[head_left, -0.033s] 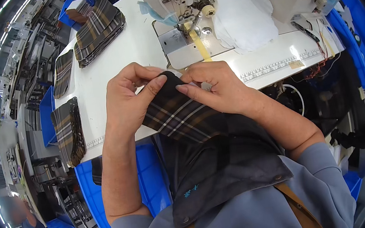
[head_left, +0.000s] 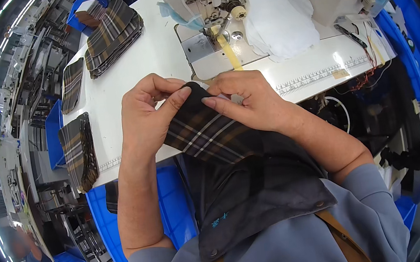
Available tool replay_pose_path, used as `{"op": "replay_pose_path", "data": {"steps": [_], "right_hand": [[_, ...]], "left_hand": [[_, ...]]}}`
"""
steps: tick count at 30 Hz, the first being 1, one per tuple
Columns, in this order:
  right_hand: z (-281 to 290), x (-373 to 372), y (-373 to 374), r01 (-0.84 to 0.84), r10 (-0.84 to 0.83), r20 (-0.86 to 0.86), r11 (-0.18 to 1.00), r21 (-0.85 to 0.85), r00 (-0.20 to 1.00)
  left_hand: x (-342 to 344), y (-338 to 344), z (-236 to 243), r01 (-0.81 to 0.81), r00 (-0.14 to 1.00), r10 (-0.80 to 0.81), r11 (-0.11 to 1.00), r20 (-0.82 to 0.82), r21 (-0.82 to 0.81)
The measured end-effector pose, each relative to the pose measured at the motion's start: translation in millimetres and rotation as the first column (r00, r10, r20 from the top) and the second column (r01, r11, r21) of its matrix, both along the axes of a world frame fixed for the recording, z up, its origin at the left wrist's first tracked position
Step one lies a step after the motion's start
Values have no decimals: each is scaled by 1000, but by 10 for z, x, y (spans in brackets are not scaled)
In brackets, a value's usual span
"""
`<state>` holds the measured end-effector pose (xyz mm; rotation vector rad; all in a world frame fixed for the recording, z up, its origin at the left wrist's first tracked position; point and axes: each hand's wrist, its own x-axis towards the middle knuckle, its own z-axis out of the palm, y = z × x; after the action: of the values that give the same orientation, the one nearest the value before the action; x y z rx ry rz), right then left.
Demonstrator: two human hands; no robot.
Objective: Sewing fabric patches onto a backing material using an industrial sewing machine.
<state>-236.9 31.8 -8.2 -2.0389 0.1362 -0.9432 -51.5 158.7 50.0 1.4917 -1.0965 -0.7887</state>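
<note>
A dark plaid fabric piece [head_left: 210,131] hangs from both hands at the table's near edge and drapes down over my apron. My left hand [head_left: 148,114] pinches its dark upper edge between thumb and fingers. Close beside it, my right hand [head_left: 245,98] grips the same edge from the other side, thumb on top. A small pale bit shows by the right fingers; what it is I cannot make out. Beyond the hands stands a sewing machine [head_left: 206,7], with a yellow strip [head_left: 229,51] running across its plate toward me.
Stacked plaid pieces [head_left: 111,36] lie at the far left, with more plaid pieces [head_left: 78,151] along the left edge. White cloth [head_left: 280,22] rests right of the needle. Blue bins [head_left: 173,197] stand below and beside the table [head_left: 145,60]. Another person [head_left: 37,254] is at the far left.
</note>
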Motion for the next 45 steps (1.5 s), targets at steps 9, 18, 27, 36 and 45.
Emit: {"op": "replay_pose_path", "data": {"steps": [9,18,27,36,45], "right_hand": [[6,-13,56,38,-45,5,894,446,999],[6,4,63,30,-42,11,846,532,999],[9,3,54,37,-40,-5,866,498,999],[1,26,37,47,-30,-39,831,555,999],[25,30,-2,49,-8,-78,841,539,997]], "left_hand": [[-106,25,-9,-118,993,116,990,-29,-76],[-110,30,-4,-121,988,111,989,-105,-90],[-61,8,-20,-54,997,53,998,-61,-20],[-83,-11,44,-61,980,80,992,-184,108],[-21,-89,15,-71,991,87,986,-101,151]]}}
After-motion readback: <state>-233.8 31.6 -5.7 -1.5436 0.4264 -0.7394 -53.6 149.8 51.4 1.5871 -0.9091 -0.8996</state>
